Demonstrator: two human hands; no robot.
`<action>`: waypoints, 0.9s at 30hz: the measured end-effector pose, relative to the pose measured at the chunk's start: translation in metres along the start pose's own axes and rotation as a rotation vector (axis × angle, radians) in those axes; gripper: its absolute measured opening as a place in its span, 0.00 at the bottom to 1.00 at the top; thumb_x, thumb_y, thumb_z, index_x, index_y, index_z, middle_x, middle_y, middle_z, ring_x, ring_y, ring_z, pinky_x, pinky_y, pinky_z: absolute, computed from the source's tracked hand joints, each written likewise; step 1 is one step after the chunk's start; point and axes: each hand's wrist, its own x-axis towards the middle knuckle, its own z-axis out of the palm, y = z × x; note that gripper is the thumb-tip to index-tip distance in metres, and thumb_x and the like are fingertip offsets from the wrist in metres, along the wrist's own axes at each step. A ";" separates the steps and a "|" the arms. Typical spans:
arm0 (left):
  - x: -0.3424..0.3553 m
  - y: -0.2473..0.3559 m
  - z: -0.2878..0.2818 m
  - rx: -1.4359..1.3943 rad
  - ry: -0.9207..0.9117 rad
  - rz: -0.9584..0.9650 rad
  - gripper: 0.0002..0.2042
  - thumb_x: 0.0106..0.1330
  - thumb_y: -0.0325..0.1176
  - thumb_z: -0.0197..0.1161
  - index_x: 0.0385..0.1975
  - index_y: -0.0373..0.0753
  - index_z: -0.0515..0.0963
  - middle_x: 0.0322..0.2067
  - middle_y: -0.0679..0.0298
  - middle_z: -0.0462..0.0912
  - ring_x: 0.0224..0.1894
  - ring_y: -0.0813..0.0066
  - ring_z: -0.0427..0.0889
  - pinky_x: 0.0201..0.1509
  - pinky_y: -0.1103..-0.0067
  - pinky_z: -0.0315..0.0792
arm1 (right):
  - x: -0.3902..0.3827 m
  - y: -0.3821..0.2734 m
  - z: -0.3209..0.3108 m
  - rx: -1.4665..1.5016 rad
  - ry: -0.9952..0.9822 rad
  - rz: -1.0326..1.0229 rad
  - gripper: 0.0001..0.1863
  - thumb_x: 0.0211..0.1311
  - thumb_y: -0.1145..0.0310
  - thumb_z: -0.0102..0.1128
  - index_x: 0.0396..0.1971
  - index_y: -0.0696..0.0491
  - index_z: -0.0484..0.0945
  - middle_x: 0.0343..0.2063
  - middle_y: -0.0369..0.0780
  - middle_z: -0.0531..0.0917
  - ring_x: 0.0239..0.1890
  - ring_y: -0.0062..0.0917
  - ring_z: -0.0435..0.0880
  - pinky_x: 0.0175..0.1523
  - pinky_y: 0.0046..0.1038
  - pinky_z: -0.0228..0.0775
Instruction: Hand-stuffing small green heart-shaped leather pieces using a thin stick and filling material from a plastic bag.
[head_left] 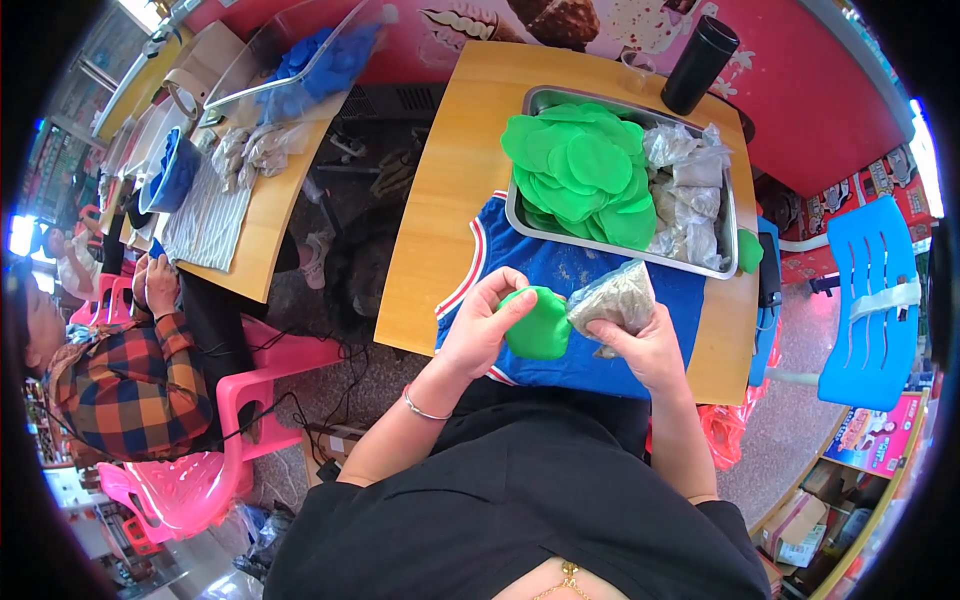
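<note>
Between the thumb and fingers of my left hand [480,328] is a small rounded green fabric pouch [540,328]. My right hand [652,352] grips a clear plastic bag [622,294] filled with greyish-beige loose material. The bag's narrower end points left and meets the pouch's right edge; whether it reaches inside cannot be told. Both hands are above a blue cloth with red and white trim [680,312], spread over the table's near side. Beyond them, a metal tray [729,215] holds a heap of flat green fabric pieces [585,170] and several filled clear bags [690,190].
A black tumbler [700,65] and a clear cup [637,70] stand at the wooden table's [425,250] far edge. One green piece [749,250] lies beside the tray. A blue chair [872,300] is at right. At left, a co-worker [135,390] sits by another table [275,225].
</note>
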 end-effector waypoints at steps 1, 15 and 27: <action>0.000 0.001 0.002 -0.076 0.017 -0.041 0.07 0.63 0.32 0.58 0.32 0.38 0.68 0.36 0.60 0.79 0.35 0.81 0.77 0.39 0.83 0.72 | 0.001 0.001 0.001 0.000 0.000 0.000 0.11 0.50 0.73 0.64 0.36 0.55 0.78 0.29 0.32 0.81 0.28 0.11 0.77 0.29 0.16 0.69; -0.002 -0.028 0.020 -0.175 0.185 -0.020 0.06 0.61 0.33 0.60 0.33 0.38 0.74 0.28 0.68 0.78 0.30 0.84 0.77 0.34 0.84 0.73 | 0.009 0.013 0.024 0.051 0.073 -0.178 0.07 0.52 0.76 0.60 0.33 0.58 0.76 0.28 0.33 0.79 0.28 0.13 0.76 0.31 0.17 0.70; -0.007 -0.036 0.030 -0.228 0.279 -0.050 0.05 0.61 0.31 0.60 0.32 0.38 0.77 0.28 0.69 0.79 0.28 0.85 0.76 0.30 0.88 0.69 | 0.006 0.000 0.015 -0.317 -0.199 -0.196 0.09 0.51 0.75 0.61 0.32 0.58 0.73 0.24 0.31 0.76 0.26 0.11 0.73 0.31 0.16 0.67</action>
